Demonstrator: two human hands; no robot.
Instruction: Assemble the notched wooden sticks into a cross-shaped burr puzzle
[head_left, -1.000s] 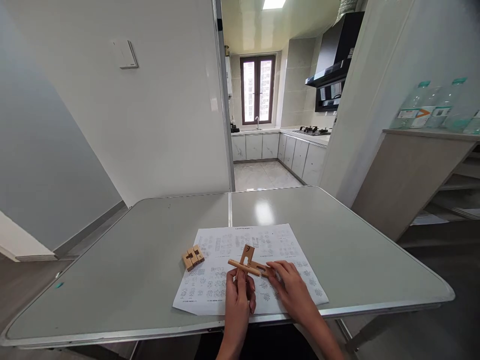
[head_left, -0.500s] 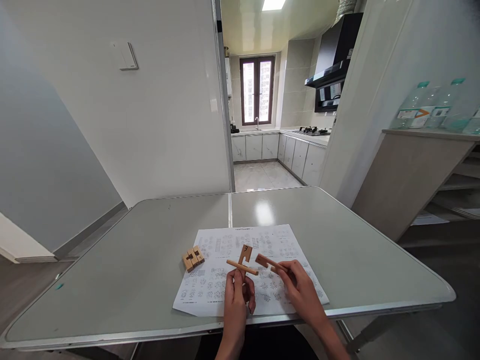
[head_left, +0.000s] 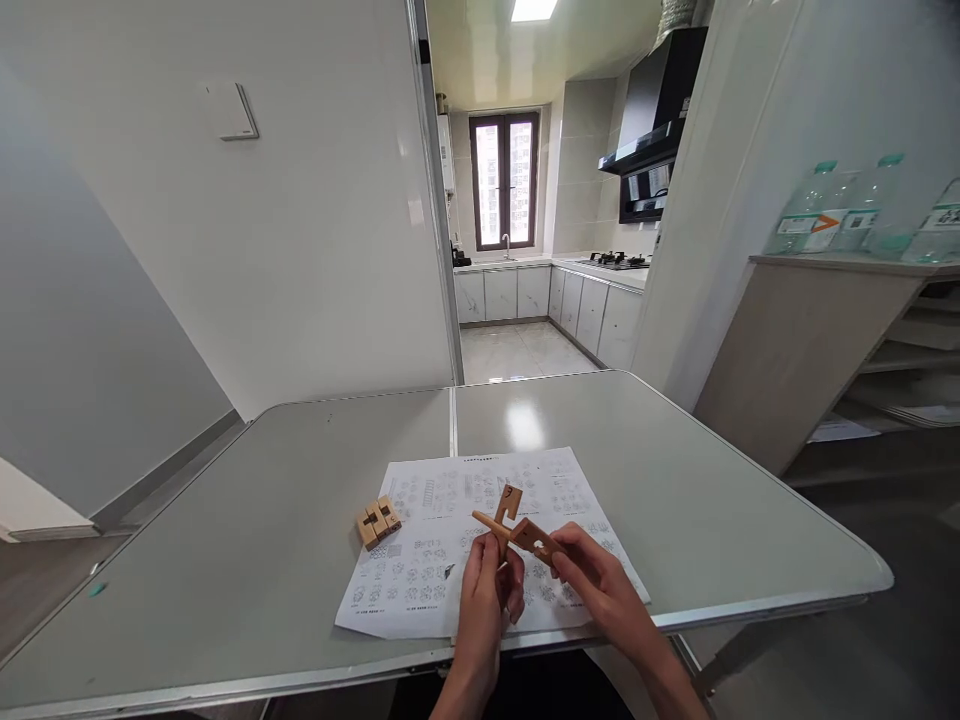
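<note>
Plainly, left hand [head_left: 486, 580] pinches crossed wooden sticks [head_left: 496, 527], right hand [head_left: 598, 582] a notched piece [head_left: 527, 535]

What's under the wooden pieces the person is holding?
The printed paper lies beneath, on the table. The wooden pieces, left hand and right hand cover some printing, so those bits can't be seen.

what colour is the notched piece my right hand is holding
The notched piece is medium brown, best seen in the head view.
</note>
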